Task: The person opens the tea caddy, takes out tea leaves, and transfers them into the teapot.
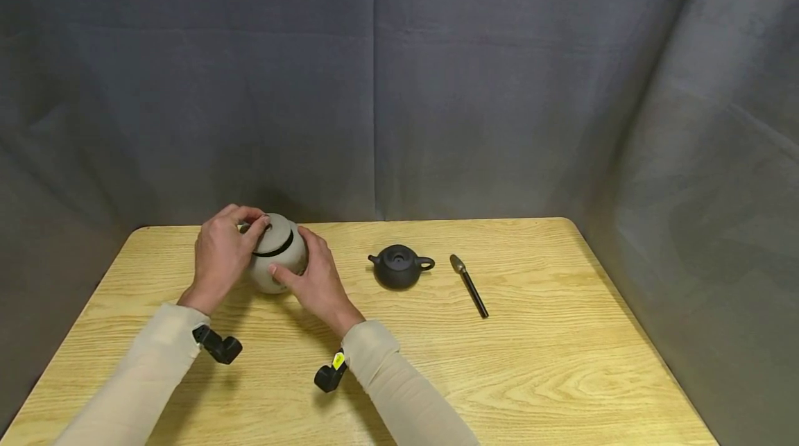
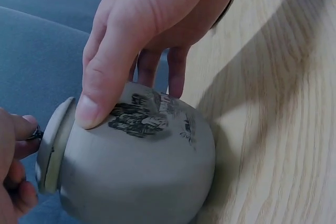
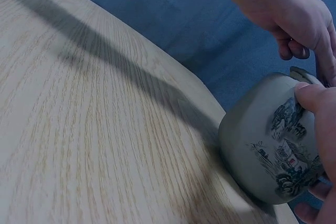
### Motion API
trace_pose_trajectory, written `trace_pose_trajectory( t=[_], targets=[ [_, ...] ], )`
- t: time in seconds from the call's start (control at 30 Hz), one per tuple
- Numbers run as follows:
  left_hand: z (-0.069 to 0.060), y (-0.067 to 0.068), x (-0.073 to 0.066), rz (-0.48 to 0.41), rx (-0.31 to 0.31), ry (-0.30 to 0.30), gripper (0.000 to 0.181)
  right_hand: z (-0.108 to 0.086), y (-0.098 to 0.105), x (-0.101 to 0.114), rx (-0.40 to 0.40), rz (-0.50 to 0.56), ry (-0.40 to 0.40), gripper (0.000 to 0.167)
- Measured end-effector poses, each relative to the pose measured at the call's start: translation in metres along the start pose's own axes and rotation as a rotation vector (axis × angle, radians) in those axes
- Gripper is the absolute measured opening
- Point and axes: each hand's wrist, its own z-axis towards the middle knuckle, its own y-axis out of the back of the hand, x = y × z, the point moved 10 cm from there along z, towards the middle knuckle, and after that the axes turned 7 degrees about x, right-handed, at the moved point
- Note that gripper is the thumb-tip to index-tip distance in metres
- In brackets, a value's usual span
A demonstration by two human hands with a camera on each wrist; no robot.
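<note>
A round grey-beige lidded jar [image 1: 265, 281], painted with a dark landscape scene, stands upright at the left back of the table. My right hand [image 1: 321, 285] grips its right side, thumb across the front and the other fingers behind. Above it, my left hand [image 1: 220, 250] pinches the small dark knob of the lid [image 1: 277, 236]. A dark band shows between lid and jar in the head view. From the left wrist, a pale rim shows under the lid [image 2: 51, 135]; I cannot tell whether it has come free of the jar.
To the right of the jar sits a small dark teapot [image 1: 398, 270], spout left and handle right. Farther right lies a black-handled spoon [image 1: 474, 293]. Grey curtains [image 1: 474, 85] hang behind and beside the wooden table [image 1: 549, 363].
</note>
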Motion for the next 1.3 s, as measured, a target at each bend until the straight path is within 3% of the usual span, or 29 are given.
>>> trace_pose_trajectory(
  t=[0.7,0.8,1.03,1.3],
  targets=[
    [-0.006,-0.005,-0.001,0.024,0.036,-0.006,0.016,0.0,-0.002,0.001,0.0,-0.002,0.008,0.083],
    [-0.006,-0.008,0.0,0.04,0.079,-0.011,0.023,0.0,-0.002,0.0,-0.001,-0.002,0.007,0.083],
    [-0.006,-0.022,0.001,0.091,0.287,-0.023,0.053,0.001,-0.003,-0.001,0.002,-0.008,0.011,0.083],
    [0.001,-0.024,-0.005,0.141,0.358,-0.066,0.054,0.001,-0.001,0.0,0.003,-0.007,0.01,0.084]
  ],
)
